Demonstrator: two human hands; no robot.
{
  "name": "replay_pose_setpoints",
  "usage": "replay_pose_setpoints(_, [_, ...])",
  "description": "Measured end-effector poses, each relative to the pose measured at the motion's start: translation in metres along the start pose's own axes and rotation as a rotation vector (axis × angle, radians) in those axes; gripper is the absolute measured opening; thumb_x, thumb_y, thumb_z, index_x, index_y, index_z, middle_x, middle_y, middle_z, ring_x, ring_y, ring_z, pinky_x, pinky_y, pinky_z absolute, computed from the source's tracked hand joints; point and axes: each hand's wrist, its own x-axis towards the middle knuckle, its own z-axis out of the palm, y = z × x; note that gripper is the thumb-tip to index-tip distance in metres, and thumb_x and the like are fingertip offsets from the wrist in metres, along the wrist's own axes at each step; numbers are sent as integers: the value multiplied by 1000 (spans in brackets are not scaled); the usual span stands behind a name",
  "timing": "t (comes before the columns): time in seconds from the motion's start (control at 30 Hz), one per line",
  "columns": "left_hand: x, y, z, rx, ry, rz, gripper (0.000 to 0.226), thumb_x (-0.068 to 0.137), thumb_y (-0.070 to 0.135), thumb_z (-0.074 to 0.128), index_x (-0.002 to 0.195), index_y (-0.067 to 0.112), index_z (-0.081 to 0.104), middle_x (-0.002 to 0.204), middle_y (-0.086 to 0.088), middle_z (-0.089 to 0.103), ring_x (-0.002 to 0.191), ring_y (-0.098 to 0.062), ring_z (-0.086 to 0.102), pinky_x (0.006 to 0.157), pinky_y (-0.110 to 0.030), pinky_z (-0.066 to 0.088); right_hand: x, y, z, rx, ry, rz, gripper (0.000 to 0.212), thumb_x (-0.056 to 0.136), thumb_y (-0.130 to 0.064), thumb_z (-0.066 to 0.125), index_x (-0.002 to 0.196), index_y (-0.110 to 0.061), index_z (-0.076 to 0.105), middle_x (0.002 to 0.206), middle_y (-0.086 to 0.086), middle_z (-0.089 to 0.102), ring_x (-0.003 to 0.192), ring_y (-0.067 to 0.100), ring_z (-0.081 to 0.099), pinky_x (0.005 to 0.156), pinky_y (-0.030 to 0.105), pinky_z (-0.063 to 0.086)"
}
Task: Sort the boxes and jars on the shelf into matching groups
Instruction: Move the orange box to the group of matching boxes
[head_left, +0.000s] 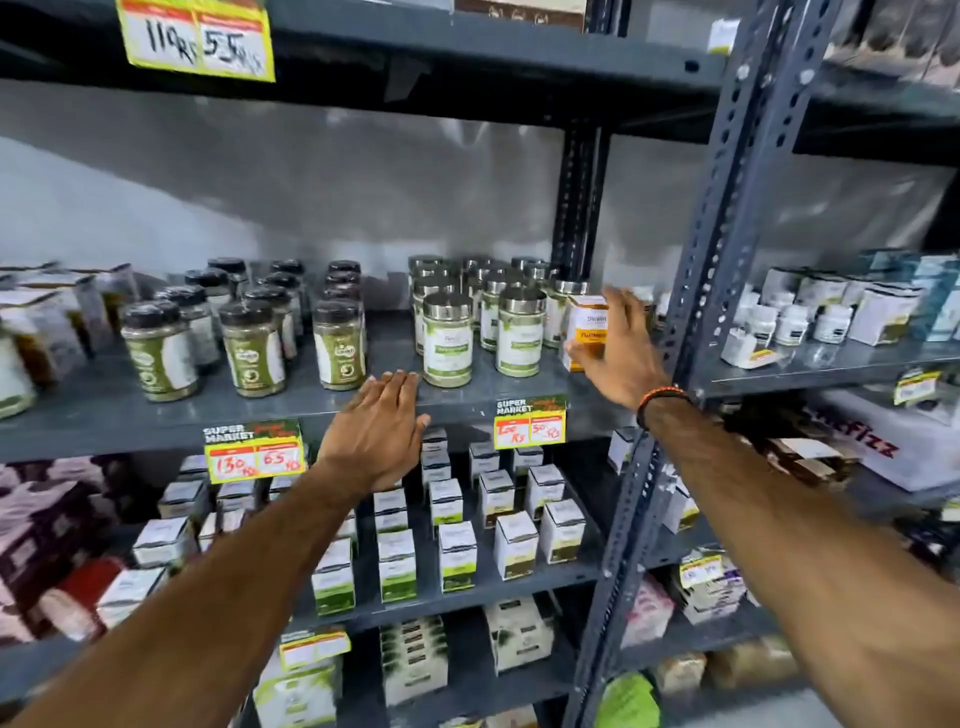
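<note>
On the grey shelf (291, 410) stand several black-lidded jars (252, 348) of green powder at the left and several silver-lidded jars (448, 340) with white-green labels in the middle. At the right end stands a white and orange box (586, 332). My right hand (623, 353) wraps around it, thumb at its lower front, fingers over its right side. My left hand (376, 431) hovers flat and palm down at the shelf's front edge, fingers together, holding nothing.
A slotted steel upright (727, 218) rises just right of my right hand. White tubs and boxes (810, 312) fill the neighbouring shelf. Small white boxes (457, 551) line the shelf below. Price tags (254, 449) hang on the shelf edge. Packets sit at far left.
</note>
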Motion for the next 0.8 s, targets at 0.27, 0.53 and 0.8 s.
replay_pose_setpoints(0.27, [5,-3,13,60,65,-14,72,100,45,15,151,0,39,153,-22,47,141,-36,45,119,-49,33,11,13,22,57,3,74,89,83,-23,80,154,-26,25,136,15,60,114,35,64,98,49,53])
replay_pose_setpoints(0.53, [4,0,-2,-27,-43,-41,61,104,41,30,155,7,31,161,-17,37,148,-32,32,124,-45,21,-8,4,1,110,71,69,85,83,-21,81,149,-30,29,131,12,62,109,29,64,97,47,55])
replay_pose_setpoints(0.8, [-48,-5,-79,-162,-261,10,45,98,50,51,137,28,52,143,-2,53,120,-26,55,99,-47,48,-65,-71,-32,150,62,-68,86,80,-31,83,150,-35,31,130,6,65,99,22,66,88,39,59])
